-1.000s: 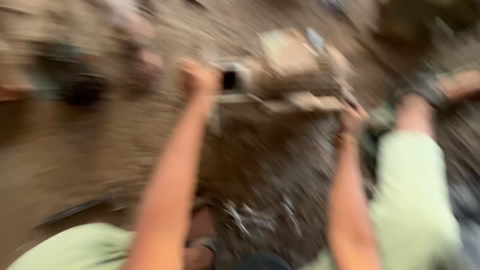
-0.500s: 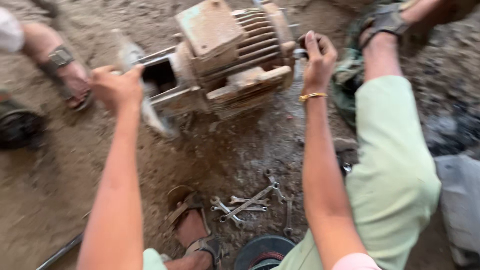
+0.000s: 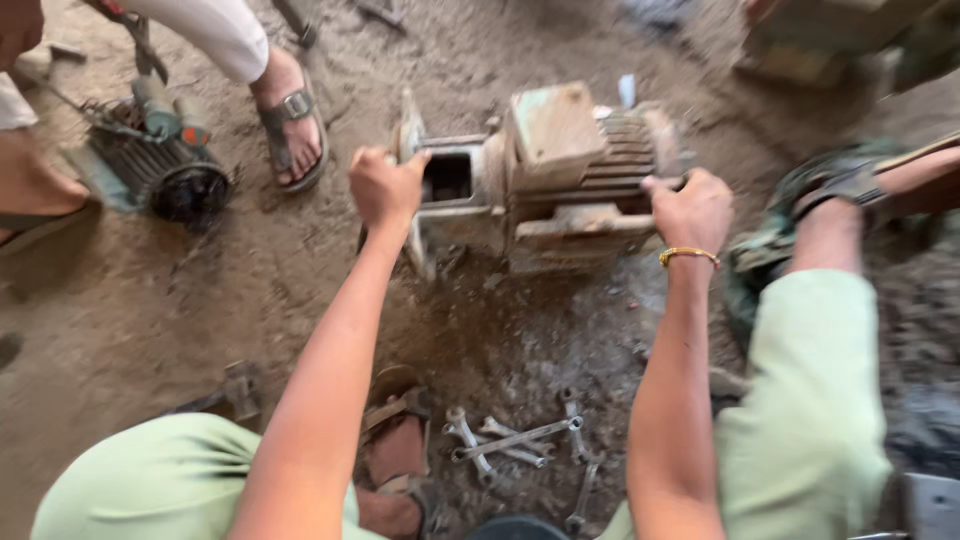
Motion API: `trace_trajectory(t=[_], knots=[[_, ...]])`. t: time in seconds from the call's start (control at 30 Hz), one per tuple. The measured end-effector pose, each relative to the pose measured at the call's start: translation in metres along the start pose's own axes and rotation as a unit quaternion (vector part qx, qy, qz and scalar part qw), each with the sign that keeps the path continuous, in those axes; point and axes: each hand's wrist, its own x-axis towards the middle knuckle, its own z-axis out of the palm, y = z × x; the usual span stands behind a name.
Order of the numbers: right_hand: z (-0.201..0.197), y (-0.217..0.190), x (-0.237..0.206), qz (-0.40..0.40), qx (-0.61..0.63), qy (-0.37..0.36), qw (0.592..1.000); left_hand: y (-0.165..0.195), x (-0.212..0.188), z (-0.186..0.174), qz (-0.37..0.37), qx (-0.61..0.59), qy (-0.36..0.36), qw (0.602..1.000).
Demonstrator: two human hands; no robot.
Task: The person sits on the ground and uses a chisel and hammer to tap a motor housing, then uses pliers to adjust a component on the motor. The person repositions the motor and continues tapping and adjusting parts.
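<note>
Head view: a rusty electric motor (image 3: pixel 545 180) lies on the dirt floor (image 3: pixel 150 310) just above centre, with both of the person's hands on it. The left hand (image 3: pixel 385 188) is clenched around the flanged end at the motor's 9 o'clock; the right hand (image 3: pixel 690 210), with a gold bangle (image 3: pixel 688 255) on its wrist, grips the finned end at 3 o'clock. At the motor's 6 o'clock, between the forearms, a loose pile of wrenches (image 3: pixel 520 445) lies in the grit, beside the person's sandalled foot (image 3: pixel 400 450). At 9 o'clock, well apart, a smaller dark motor (image 3: pixel 150 155) sits near another person's sandalled foot (image 3: pixel 290 120). At 3 o'clock a second sandalled foot (image 3: pixel 850 185) rests on dark rubble. The motor's far side is hidden, the picture is motion-blurred, and the blocky thing at the frame's top right is cut off and unclear.
</note>
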Motion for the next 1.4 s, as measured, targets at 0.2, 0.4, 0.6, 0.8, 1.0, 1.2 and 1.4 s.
trace_trajectory(t=[0.2, 0.4, 0.6, 0.8, 1.0, 1.2, 1.4], knots=[[-0.016, -0.022, 0.004, -0.012, -0.038, 0.024, 0.999, 0.008, -0.02, -0.014, -0.058, 0.046, -0.021, 0.997], [-0.004, -0.044, -0.02, -0.117, -0.09, 0.089, 0.985, 0.009, -0.028, -0.044, -0.094, -0.02, 0.007, 0.995], [0.019, -0.041, -0.01, -0.137, -0.093, 0.125, 0.978, 0.0, -0.053, -0.037, -0.049, -0.004, 0.078, 0.996], [0.009, -0.038, -0.006, -0.019, -0.089, 0.049, 0.995, -0.006, -0.056, -0.03, -0.028, 0.008, 0.051, 0.998], [-0.004, -0.035, 0.017, 0.06, 0.099, -0.148, 0.982, -0.014, -0.054, -0.027, 0.0, -0.004, 0.042, 0.999], [0.012, -0.019, 0.015, 0.073, 0.255, -0.128, 0.956, -0.026, -0.044, -0.01, 0.043, -0.007, 0.053, 0.998], [0.02, 0.007, 0.018, 0.048, 0.086, -0.098, 0.99, -0.032, 0.001, 0.007, 0.075, -0.05, -0.01, 0.996]])
